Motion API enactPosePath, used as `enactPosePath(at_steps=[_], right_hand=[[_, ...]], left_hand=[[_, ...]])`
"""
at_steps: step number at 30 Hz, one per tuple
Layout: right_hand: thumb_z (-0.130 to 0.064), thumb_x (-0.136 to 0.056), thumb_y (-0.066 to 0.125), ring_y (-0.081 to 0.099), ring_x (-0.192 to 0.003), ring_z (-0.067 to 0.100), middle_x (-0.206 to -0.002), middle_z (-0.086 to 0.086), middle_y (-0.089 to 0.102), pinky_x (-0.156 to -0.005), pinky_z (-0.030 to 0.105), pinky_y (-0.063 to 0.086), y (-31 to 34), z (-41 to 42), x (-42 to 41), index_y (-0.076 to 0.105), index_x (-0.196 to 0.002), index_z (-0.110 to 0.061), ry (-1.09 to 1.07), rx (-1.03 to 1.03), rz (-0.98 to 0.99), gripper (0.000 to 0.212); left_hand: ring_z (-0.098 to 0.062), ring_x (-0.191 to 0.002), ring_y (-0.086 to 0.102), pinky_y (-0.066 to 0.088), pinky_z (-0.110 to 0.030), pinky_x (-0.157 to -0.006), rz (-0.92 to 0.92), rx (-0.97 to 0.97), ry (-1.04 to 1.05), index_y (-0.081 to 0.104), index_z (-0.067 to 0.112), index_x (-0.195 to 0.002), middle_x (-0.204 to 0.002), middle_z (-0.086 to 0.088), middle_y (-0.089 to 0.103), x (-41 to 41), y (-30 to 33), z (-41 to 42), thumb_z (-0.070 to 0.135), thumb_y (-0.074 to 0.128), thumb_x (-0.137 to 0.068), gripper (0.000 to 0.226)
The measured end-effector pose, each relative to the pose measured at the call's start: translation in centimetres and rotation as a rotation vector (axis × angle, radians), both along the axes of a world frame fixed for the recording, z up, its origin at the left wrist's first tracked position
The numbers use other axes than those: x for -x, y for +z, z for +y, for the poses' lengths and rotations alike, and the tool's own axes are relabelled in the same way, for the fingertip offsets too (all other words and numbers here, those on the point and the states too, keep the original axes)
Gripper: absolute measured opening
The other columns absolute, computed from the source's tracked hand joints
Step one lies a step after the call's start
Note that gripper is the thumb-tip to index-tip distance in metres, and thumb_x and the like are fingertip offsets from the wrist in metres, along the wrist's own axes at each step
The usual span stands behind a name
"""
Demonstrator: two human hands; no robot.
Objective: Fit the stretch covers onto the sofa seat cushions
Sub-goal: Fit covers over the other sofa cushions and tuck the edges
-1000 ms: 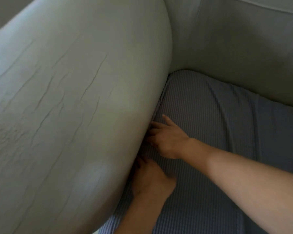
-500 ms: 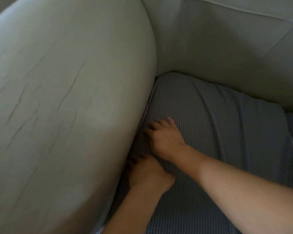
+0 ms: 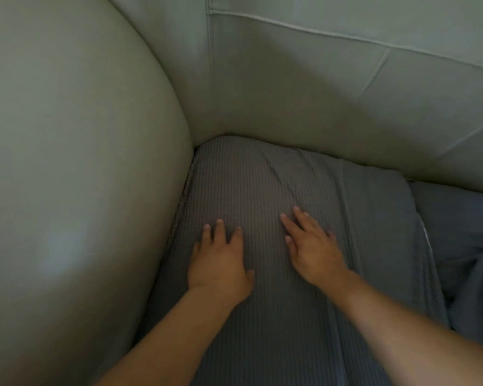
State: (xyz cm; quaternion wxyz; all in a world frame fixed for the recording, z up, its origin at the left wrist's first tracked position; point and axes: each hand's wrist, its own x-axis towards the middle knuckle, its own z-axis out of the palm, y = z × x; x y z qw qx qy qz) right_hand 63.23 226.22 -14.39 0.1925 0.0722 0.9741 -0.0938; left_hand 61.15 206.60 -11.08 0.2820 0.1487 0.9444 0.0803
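A grey ribbed stretch cover (image 3: 262, 176) lies over the seat cushion in the sofa's left corner, with long folds running front to back on its right half. My left hand (image 3: 219, 263) rests flat on the cover near the armrest, fingers spread, holding nothing. My right hand (image 3: 313, 246) lies flat beside it, a little further right and forward, fingers apart. A second cushion (image 3: 457, 218) in darker blue-grey fabric sits at the right, with a thin white edge showing at the gap.
The pale green leather armrest (image 3: 76, 162) bulges along the left, pressing against the cushion's side. The sofa backrest (image 3: 332, 93) with seam lines closes off the far side. More loose dark fabric (image 3: 480, 296) is bunched at the right edge.
Both hands have come out of the gap beside the armrest and now lie flat on top of the cover, further right. The view has shifted right, showing the second cushion.
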Motion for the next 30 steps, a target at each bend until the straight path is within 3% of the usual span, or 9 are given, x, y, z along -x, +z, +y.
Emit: enactPosePath(at_steps=[2,5,10,13,15,19,22,26,30], right_hand=[[-0.049,-0.098,0.012,0.011,-0.147,0.021,-0.161,0.0,0.004,-0.113,0.053,0.026,-0.1,4.5,-1.4,0.015,-0.152,-0.031,-0.124,-0.046,-0.009,0.057],[-0.038,-0.101,0.026,0.015,-0.146,0.022,-0.161,0.004,0.008,-0.115,0.047,0.025,0.3,7.8,-1.2,0.02,-0.151,-0.027,-0.189,-0.006,-0.085,0.052],[-0.027,-0.1,0.035,0.024,-0.143,0.026,-0.158,0.01,0.02,-0.115,0.039,0.026,2.2,4.2,1.1,0.029,-0.149,-0.022,0.026,0.151,0.078,0.05],[-0.018,-0.099,0.038,0.019,-0.145,0.023,-0.159,0.009,0.014,-0.118,0.031,0.018,1.6,3.9,1.3,0.022,-0.151,-0.015,0.061,0.254,0.048,0.055],[-0.012,-0.096,0.039,0.015,-0.147,0.019,-0.16,0.005,0.01,-0.119,0.027,0.014,0.7,6.5,0.7,0.018,-0.152,-0.012,0.026,0.219,0.002,0.06],[-0.011,-0.1,0.032,-0.001,-0.148,0.017,-0.16,0.0,-0.007,-0.121,0.036,0.007,0.1,13.4,-1.5,0.0,-0.152,-0.014,-0.084,0.093,-0.144,0.062],[-0.019,-0.104,0.028,-0.002,-0.148,0.023,-0.16,0.004,-0.01,-0.119,0.033,0.003,1.1,14.5,-0.8,-0.002,-0.152,-0.014,-0.175,0.078,-0.226,0.058],[-0.022,-0.099,0.037,0.012,-0.146,0.027,-0.161,0.002,0.003,-0.118,0.046,0.018,1.6,11.9,1.1,0.01,-0.153,-0.024,-0.075,0.121,-0.022,0.06],[-0.013,-0.097,0.039,0.008,-0.148,0.02,-0.16,0.002,0.006,-0.119,0.026,0.001,-0.4,12.8,0.3,0.011,-0.152,-0.015,0.017,0.159,0.06,0.062]], left_hand=[[-0.037,-0.148,-0.003,0.016,-0.048,-0.119,-0.026,0.026,-0.025,0.003,0.022,-0.155,-0.161,-0.015,-0.009,0.8,-0.7,1.1,0.052,0.054,-0.09,0.088],[-0.038,-0.147,-0.003,0.015,-0.05,-0.117,-0.008,0.063,-0.066,0.005,0.022,-0.155,-0.16,-0.018,-0.009,1.2,-0.8,2.7,0.049,0.054,-0.091,0.085],[-0.036,-0.148,-0.004,0.014,-0.047,-0.117,0.032,0.012,-0.209,0.004,0.027,-0.155,-0.162,-0.011,-0.008,2.5,0.0,7.3,0.048,0.053,-0.092,0.082],[-0.032,-0.149,-0.005,0.014,-0.047,-0.118,0.041,-0.026,-0.307,0.006,0.028,-0.155,-0.163,-0.005,-0.007,3.4,-0.4,10.6,0.044,0.051,-0.093,0.078],[-0.032,-0.149,-0.008,0.012,-0.05,-0.118,0.007,0.021,-0.339,0.006,0.032,-0.154,-0.163,-0.003,-0.01,3.7,-0.9,11.6,0.046,0.053,-0.091,0.08],[-0.033,-0.148,-0.013,0.007,-0.051,-0.119,-0.022,0.066,-0.383,0.002,0.036,-0.154,-0.161,-0.003,-0.017,3.6,-1.3,12.8,0.049,0.049,-0.091,0.08],[-0.031,-0.148,-0.014,0.004,-0.048,-0.119,-0.027,0.051,-0.443,0.003,0.037,-0.154,-0.161,-0.001,-0.017,3.9,-1.0,13.7,0.05,0.051,-0.09,0.081],[-0.028,-0.149,-0.011,0.008,-0.046,-0.119,0.033,0.022,-0.469,0.004,0.034,-0.154,-0.162,-0.003,-0.012,5.3,-1.0,16.0,0.057,0.054,-0.086,0.088],[-0.028,-0.149,-0.009,0.009,-0.049,-0.12,0.03,0.032,-0.482,0.004,0.036,-0.153,-0.162,-0.004,-0.012,6.7,-2.4,17.5,0.064,0.058,-0.081,0.095]])
